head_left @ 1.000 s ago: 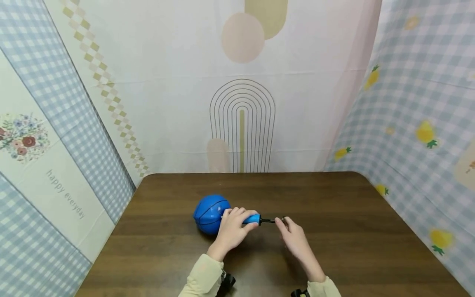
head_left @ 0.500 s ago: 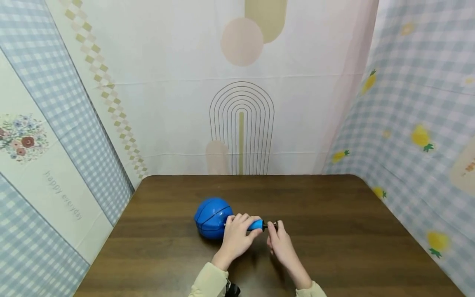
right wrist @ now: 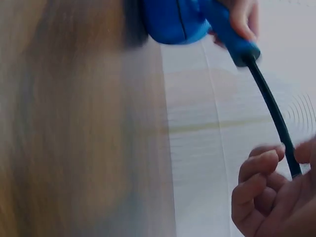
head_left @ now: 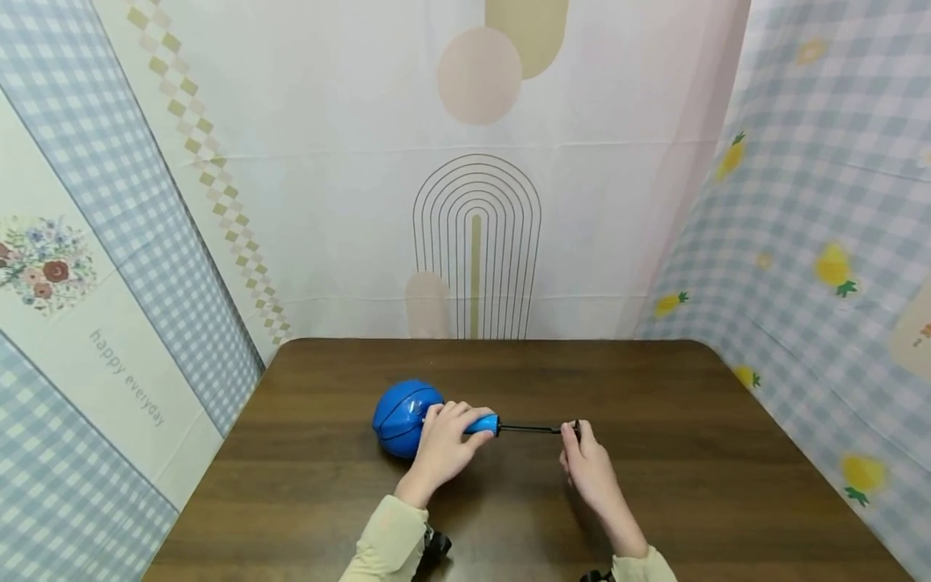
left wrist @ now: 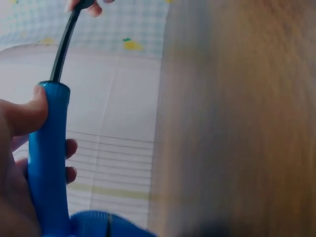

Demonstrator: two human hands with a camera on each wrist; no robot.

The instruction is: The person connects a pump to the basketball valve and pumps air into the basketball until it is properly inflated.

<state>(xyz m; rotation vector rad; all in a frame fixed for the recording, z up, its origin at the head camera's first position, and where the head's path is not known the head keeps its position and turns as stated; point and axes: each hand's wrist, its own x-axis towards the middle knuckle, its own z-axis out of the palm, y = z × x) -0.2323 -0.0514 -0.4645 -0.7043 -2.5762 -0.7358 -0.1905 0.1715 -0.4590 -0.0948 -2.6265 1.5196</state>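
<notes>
A blue ball with black seam lines (head_left: pixel 404 419) rests on the table; its outline looks uneven. Against its right side is a small hand pump with a blue barrel (left wrist: pixel 50 153). My left hand (head_left: pixel 445 446) grips that barrel, thumb on the near side and fingers curled round the far side. From the barrel's end a thin black pump rod (head_left: pixel 531 428) sticks far out to the right. My right hand (head_left: pixel 592 469) holds the dark handle at the rod's end with curled fingers. The joint between pump and ball is mostly hidden behind my left hand.
The brown wooden table (head_left: pixel 691 469) stretches out on both sides of the hands. Behind it hangs a pale patterned cloth (head_left: pixel 349 226), with checked cloth (head_left: pixel 785 267) on the right side. Dark wrist cameras (head_left: pixel 436 546) sit at the sleeves.
My right hand first moved left, pushing the rod nearly fully into the barrel, then pulled it back out to the right. My left hand kept its grip on the barrel.
</notes>
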